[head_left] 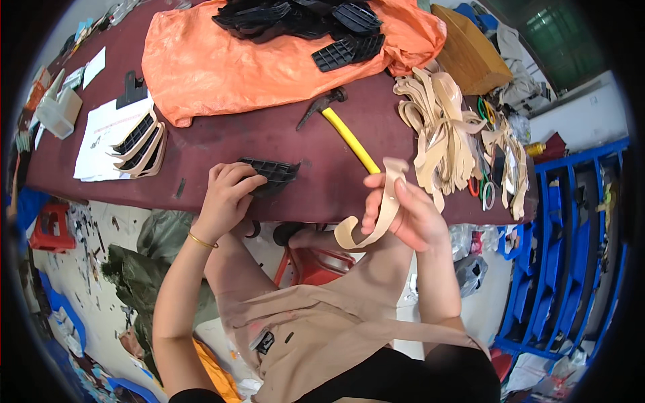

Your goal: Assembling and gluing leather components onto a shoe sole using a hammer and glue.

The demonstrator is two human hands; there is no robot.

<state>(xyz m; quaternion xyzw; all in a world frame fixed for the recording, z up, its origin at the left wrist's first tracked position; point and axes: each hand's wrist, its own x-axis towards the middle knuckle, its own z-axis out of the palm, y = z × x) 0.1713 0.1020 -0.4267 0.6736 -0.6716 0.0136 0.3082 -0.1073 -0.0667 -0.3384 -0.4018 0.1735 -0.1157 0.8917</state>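
Note:
My left hand (225, 198) grips a black plastic grille piece (272, 174) that rests on the front edge of the dark red table (269, 134). My right hand (403, 211) holds a curved beige strip (376, 211) up above the table edge, thumb and fingers pinched on it. Just behind that strip lies a hammer with a yellow handle (349, 138). A heap of similar beige strips (437, 131) is piled to the right of the hammer.
An orange sack (222, 64) at the back carries several black grille pieces (316, 27). Finished grilles with beige trim (141, 141) lie on white paper at left. A cardboard box (470, 54) stands back right; blue racks (571, 248) stand at right; a red stool (309, 265) is below.

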